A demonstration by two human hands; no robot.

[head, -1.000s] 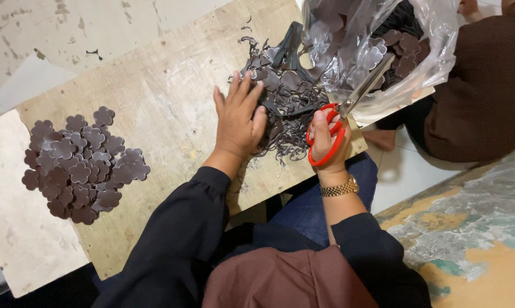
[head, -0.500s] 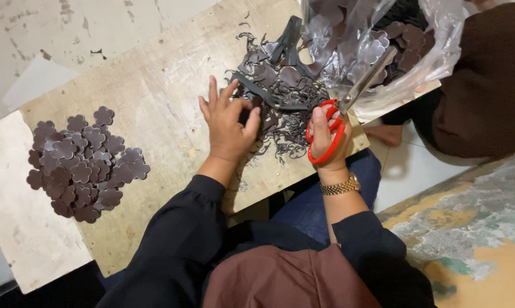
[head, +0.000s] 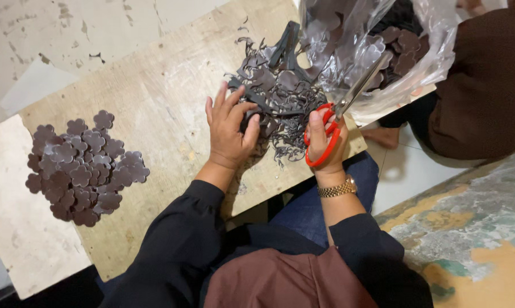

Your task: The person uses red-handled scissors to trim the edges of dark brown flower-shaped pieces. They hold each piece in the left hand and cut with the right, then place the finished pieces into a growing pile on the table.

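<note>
My left hand (head: 230, 130) rests on the wooden board (head: 155, 102), its fingers curled into the edge of a heap of dark brown offcuts and strips (head: 274, 94). My right hand (head: 325, 142), with a gold watch on the wrist, grips red-handled scissors (head: 342, 117); their blades point up and right towards a clear plastic bag (head: 371, 45) of brown flower shapes. At the board's left end lies a pile of cut brown flower-shaped pieces (head: 80, 165).
Another person in brown clothing (head: 485, 85) sits at the upper right beside the bag, a bare foot (head: 386, 136) on the white tile floor. A painted surface (head: 474, 228) lies at the lower right. The board rests across my lap.
My left hand has slid left and down along the scrap heap and its fingers have curled in. The right hand with the scissors has stayed almost still.
</note>
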